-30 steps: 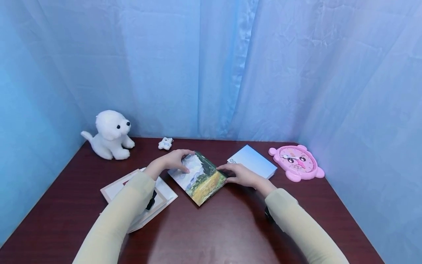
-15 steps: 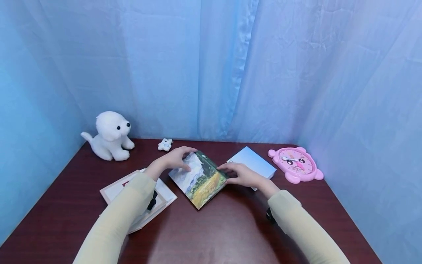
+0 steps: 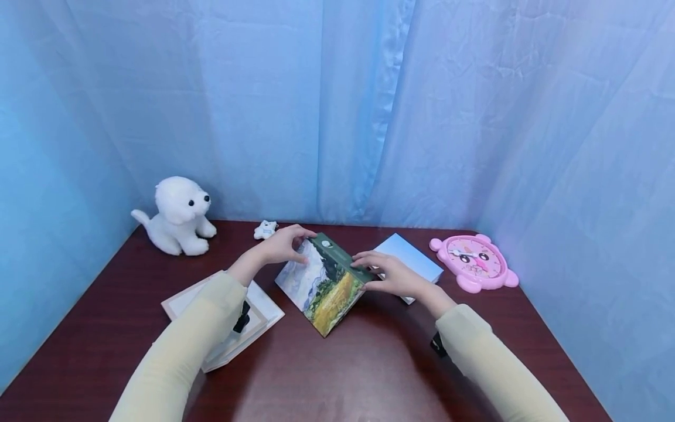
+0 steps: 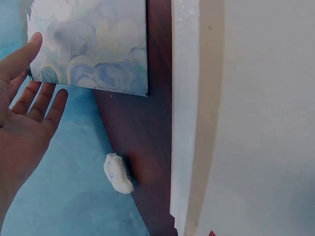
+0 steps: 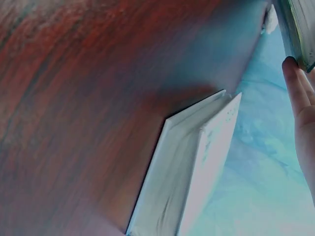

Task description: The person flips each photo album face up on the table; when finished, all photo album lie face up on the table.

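A book [image 3: 329, 287] with a landscape painting on its cover and a dark green spine is held tilted over the middle of the table, spine side raised. My left hand [image 3: 279, 245] grips its far left corner; in the left wrist view the thumb lies on the painted cover [image 4: 98, 59] and the fingers are behind it. My right hand [image 3: 395, 278] holds the right end near the spine, between thumb and fingers. The right wrist view catches only part of that hand [image 5: 306, 128], touching the book's page side [image 5: 302, 24].
Pale books [image 3: 263, 302] lie stacked under my left forearm. A light blue book [image 3: 411, 258] lies behind my right hand. A white plush dog [image 3: 181, 217], a small white star-shaped plush [image 3: 265, 229] and a pink clock [image 3: 474, 262] stand or lie toward the back of the dark table [image 3: 327, 381].
The book's spine side has risen and shifted slightly right, so more of the green spine shows. Both hands have moved up with it, keeping their hold.
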Motion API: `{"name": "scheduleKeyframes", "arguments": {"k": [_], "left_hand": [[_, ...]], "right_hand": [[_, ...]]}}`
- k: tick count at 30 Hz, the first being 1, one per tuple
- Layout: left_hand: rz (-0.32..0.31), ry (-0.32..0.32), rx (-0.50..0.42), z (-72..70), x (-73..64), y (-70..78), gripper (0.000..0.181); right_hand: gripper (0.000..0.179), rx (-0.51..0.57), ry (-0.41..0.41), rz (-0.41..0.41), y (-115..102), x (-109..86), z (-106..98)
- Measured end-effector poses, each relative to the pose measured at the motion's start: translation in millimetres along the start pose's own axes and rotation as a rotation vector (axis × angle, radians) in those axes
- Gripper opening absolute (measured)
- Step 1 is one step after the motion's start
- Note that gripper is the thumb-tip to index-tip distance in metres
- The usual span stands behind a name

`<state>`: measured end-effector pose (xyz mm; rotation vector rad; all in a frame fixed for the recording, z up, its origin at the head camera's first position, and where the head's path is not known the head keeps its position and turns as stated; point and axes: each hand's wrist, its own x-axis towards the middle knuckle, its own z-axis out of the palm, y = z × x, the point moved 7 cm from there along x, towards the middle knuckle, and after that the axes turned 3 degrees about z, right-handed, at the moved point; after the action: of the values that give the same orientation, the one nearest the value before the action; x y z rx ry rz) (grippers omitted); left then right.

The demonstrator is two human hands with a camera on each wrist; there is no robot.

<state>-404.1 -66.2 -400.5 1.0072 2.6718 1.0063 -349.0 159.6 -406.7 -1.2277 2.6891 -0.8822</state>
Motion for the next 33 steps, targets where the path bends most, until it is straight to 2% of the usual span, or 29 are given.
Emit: {"name": "scheduleKeyframes", "arguments": {"k": [9, 16, 22, 29, 33], "left_hand": [[0.006, 0.032, -0.064, -9.8, 0.6, 11.2, 0.059], [0.016, 0.048, -0.086, -16.0, 0.2, 17.9, 0.059], [0.017, 0.078, -0.134, -22.7, 0.3, 26.7, 0.058], [0.04, 0.116, -0.197, -30.1, 1.0, 38.4, 0.059], [0.048, 0.158, -0.242, -34.9, 1.8, 42.0, 0.059]], "right_hand": [[0.05, 0.069, 0.083, -0.002, -7.9, -1.9, -16.4], [0.056, 0.076, 0.076, 0.035, -14.7, -3.9, -24.7], [0.058, 0.138, 0.069, 0.043, -19.0, -6.5, -35.0], [0.062, 0.132, 0.143, 0.019, -27.9, -9.2, -56.6], [0.062, 0.131, 0.155, 0.019, -31.9, -8.1, -65.5]]}}
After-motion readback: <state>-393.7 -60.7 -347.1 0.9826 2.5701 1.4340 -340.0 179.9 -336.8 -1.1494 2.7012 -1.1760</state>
